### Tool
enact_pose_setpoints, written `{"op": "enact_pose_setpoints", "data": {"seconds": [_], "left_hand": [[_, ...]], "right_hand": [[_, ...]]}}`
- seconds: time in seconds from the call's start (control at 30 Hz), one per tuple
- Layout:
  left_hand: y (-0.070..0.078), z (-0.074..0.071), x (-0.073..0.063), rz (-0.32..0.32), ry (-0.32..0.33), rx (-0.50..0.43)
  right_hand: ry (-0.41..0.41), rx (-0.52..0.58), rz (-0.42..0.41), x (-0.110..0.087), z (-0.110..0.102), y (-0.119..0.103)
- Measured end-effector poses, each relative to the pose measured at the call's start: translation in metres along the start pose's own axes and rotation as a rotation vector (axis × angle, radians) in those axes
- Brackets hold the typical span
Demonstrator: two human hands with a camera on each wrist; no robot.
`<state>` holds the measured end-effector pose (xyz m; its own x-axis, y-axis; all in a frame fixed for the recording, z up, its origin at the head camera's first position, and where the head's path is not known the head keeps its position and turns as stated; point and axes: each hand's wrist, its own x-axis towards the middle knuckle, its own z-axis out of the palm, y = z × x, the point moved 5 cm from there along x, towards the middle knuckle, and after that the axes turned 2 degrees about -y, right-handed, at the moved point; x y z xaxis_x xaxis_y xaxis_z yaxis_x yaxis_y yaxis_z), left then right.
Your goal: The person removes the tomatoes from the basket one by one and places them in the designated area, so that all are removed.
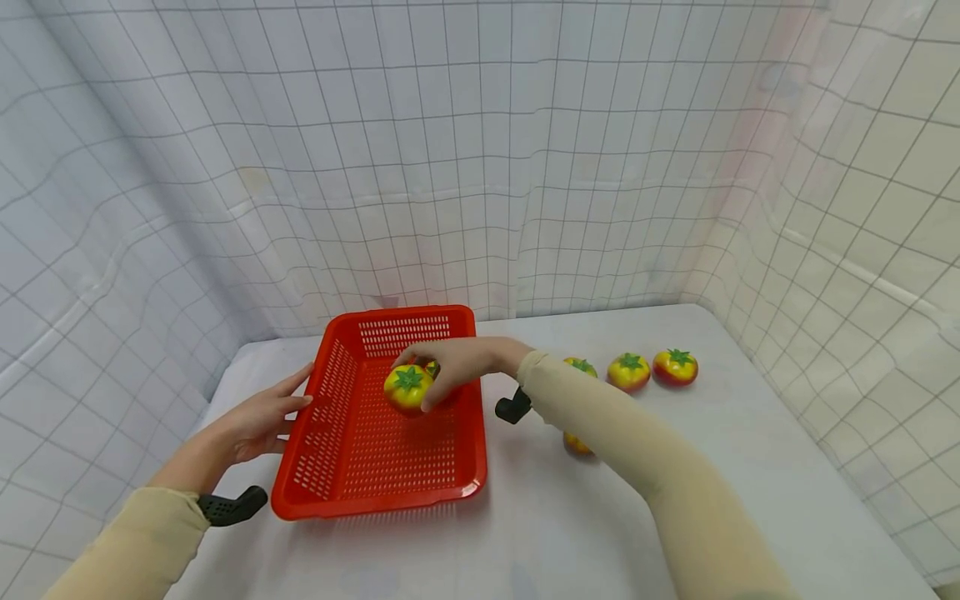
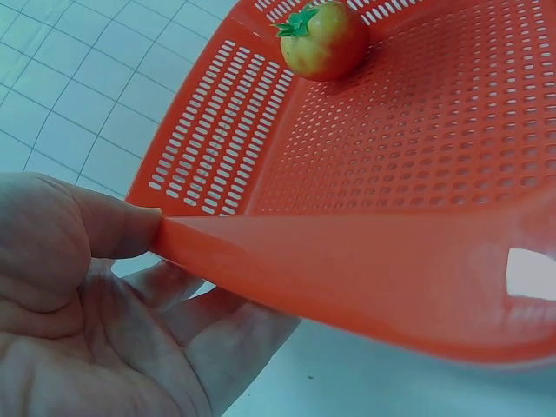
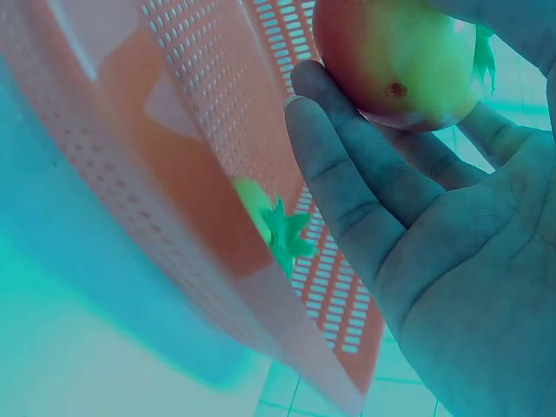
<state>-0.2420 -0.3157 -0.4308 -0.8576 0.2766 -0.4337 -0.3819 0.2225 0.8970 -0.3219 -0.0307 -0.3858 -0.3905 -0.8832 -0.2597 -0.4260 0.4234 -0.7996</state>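
My right hand (image 1: pixel 453 367) is over the inside of a red perforated plastic basket (image 1: pixel 375 505), gripping a yellow-and-red tomato (image 1: pixel 407 387) with a green star-shaped top. The right wrist view shows this tomato (image 3: pixel 395 65) between thumb and fingers. A second tomato (image 2: pixel 323 42) rests in the basket near its far wall; in the head view the right hand mostly hides it. At the basket's left side, my left hand (image 1: pixel 258 421) pinches the rim (image 2: pixel 330 261), thumb at its top edge and the other fingers beneath.
Right of the basket, several more tomatoes lie on the white table (image 1: pixel 720 467): one at the far right (image 1: pixel 675 368), one beside it (image 1: pixel 628 373), and others partly hidden by the right sleeve (image 1: pixel 622 425). White grid-patterned sheets (image 1: pixel 495 167) hang behind and at both sides.
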Motion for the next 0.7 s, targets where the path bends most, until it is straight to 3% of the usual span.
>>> {"op": "enact_pose_setpoints", "data": {"seconds": [0.7], "left_hand": [[-0.002, -0.001, 0.0, 0.004, -0.019, -0.008]], "right_hand": [[0.1, -0.005, 0.037, -0.052, -0.034, 0.017]]}}
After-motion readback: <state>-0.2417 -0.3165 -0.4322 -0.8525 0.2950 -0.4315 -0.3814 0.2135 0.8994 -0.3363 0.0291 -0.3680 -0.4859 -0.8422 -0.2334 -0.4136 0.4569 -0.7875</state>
